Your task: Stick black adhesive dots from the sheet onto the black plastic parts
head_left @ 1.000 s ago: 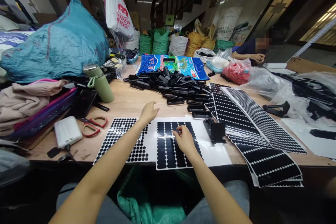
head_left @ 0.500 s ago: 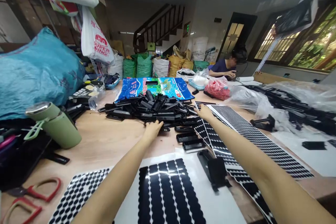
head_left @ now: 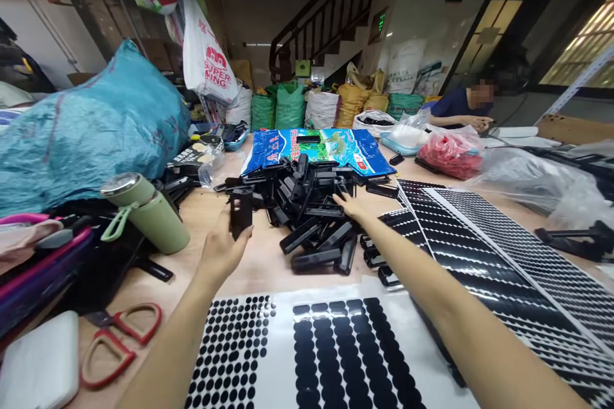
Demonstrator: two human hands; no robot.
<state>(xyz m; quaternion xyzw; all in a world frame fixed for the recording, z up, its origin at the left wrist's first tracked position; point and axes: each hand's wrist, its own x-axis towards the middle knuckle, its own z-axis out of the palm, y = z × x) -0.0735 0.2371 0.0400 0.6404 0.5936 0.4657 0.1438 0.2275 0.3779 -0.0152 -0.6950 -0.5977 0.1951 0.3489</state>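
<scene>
My left hand (head_left: 223, 249) is closed around a black plastic part (head_left: 241, 212), held upright at the left side of the pile. A heap of similar black plastic parts (head_left: 314, 195) lies in the middle of the table. At the heap's right edge is my right hand (head_left: 352, 208), fingers apart and touching the parts; no held piece shows in it. In front of me lie a sheet of small black round stickers (head_left: 235, 345) and a sheet of larger black stickers (head_left: 350, 351).
Red-handled scissors (head_left: 119, 342), a white box (head_left: 41, 361) and a green flask (head_left: 153, 211) stand at left. More black-patterned sheets (head_left: 499, 268) cover the right side. A blue printed bag (head_left: 278, 144) lies behind the heap. A person (head_left: 463, 105) sits at the far right.
My left hand has moved left and now holds up a black plastic part. The right hand has come in against the heap, whose parts now spread nearer to me. My view has turned left.
</scene>
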